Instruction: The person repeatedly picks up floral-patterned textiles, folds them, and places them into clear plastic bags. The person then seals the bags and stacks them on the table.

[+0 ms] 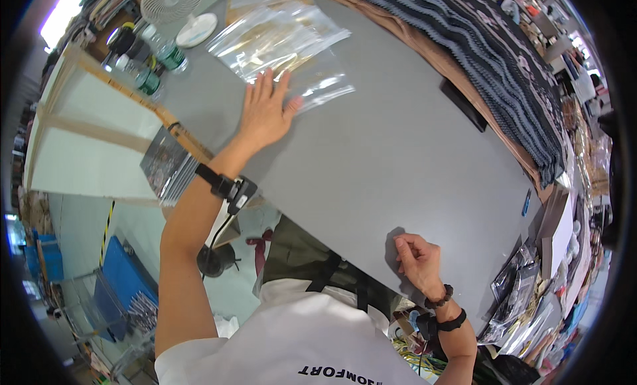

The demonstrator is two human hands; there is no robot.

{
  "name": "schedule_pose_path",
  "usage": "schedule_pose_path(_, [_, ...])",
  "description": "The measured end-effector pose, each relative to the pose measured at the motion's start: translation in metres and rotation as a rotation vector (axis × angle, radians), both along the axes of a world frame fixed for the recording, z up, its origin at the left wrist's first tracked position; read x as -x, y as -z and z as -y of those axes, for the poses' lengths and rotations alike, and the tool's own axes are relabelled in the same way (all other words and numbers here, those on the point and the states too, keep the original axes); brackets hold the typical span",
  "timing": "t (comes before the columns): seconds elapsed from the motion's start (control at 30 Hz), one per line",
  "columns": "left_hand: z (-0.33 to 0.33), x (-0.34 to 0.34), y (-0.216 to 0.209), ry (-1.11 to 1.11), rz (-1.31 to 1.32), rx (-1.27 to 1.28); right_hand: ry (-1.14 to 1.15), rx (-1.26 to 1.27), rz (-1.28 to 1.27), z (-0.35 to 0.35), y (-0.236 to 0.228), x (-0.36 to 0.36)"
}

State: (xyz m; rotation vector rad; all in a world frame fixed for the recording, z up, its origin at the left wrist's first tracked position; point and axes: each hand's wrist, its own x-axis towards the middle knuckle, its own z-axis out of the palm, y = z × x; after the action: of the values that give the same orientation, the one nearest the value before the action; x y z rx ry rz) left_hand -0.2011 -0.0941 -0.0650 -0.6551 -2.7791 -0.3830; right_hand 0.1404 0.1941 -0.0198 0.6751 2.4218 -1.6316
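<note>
My left hand (pixel 267 113) reaches across the grey table, its fingers stretched out and resting at the lower edge of a few clear plastic bags (pixel 282 37). The bags lie overlapped, shiny and flat, at the far side; the fingertips touch the nearest ones. I cannot see anything gripped in this hand. Close to the table's near edge, my right hand (pixel 419 260) is curled into a loose fist on the right. Nothing shows between its fingers, and no bag is near it.
Two water bottles (pixel 174 59), a dark jar (pixel 126 41) and a white fan (pixel 174 3) stand at the far left. Folded dark striped fabric (pixel 458 47) runs along the far right, beside a black flat object (pixel 463 104). A blue pen-like item (pixel 526 202) and plastic packets (pixel 514 279) lie at right.
</note>
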Motion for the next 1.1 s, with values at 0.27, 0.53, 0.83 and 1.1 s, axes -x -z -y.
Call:
schedule_pose_path(0.27, [0.032,0.149,0.015,-0.208,0.103,0.19,-0.049,-0.154,-0.243,-0.03,-0.009,0.009])
schedule_pose_path(0.53, [-0.007,0.152,-0.025,-0.037,-0.201,-0.128,0.266,-0.726,-0.562,-0.194,-0.042,0.116])
schedule_pose_path(0.83, [-0.188,0.073,-0.087,0.421,-0.092,-0.389,0.625,-1.083,-0.588,-0.413,-0.066,0.216])
schedule_pose_path(1.1, [-0.346,0.046,-0.112,0.722,-0.073,-0.489,0.654,-1.053,-0.519,-0.447,-0.064,0.221])
